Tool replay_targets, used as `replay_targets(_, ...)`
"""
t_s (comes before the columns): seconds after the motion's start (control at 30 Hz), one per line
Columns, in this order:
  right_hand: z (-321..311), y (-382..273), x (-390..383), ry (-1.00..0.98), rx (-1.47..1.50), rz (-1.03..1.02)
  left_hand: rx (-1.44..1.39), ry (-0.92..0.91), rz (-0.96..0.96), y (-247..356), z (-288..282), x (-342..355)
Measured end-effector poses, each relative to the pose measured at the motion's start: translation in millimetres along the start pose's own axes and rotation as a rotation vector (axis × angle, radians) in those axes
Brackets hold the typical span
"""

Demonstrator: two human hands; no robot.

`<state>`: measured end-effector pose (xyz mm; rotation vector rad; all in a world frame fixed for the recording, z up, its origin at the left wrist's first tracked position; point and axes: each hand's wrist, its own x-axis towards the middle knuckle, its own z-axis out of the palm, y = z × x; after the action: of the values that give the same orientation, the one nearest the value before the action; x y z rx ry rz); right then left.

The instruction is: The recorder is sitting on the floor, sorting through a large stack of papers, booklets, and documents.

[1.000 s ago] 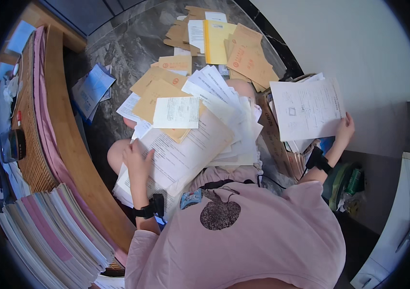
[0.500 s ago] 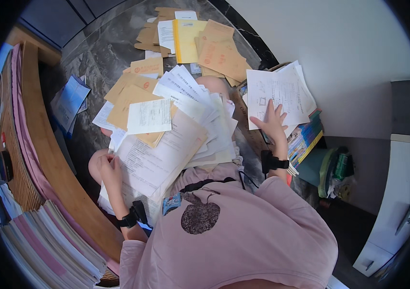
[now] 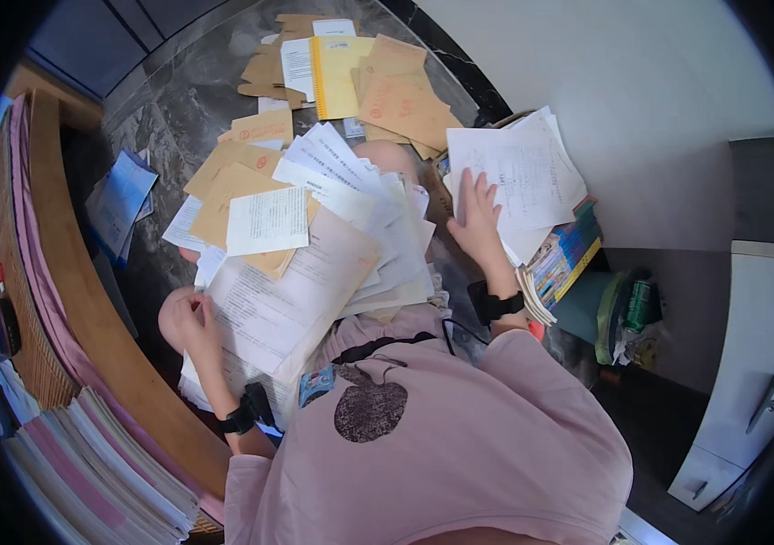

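One hand point(image 3: 478, 216) perhaps on papers point(image 3: 528, 173)

A pale pink short-sleeved T-shirt point(image 3: 496, 445) bears a dark, speckled, apple-shaped print point(image 3: 371, 411) and a small blue patch point(image 3: 317, 385). Bulky black bands point(image 3: 240, 419) circle both wrists. Pale pinkish bottoms point(image 3: 360, 334) show past the shirt's edge.

right hand point(image 3: 478, 218) over loose white sheets point(image 3: 528, 173); left hand point(image 3: 194, 325), curled, at the edge of printed papers point(image 3: 269, 313)
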<state>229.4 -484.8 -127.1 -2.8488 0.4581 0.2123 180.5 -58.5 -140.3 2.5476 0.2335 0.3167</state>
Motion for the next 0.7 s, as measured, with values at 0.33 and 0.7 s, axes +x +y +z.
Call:
replay_targets(0.33,-11.4,88.4,-27.5,0.208,0.188,-0.108,-0.084,-0.071,-0.071,-26.4,7.8,-4.9)
replay_targets(0.7,-23.3,116.6,-32.1,0.246,0.341,0.133,-0.052,-0.406,0.404,139.0,-29.3,43.5)
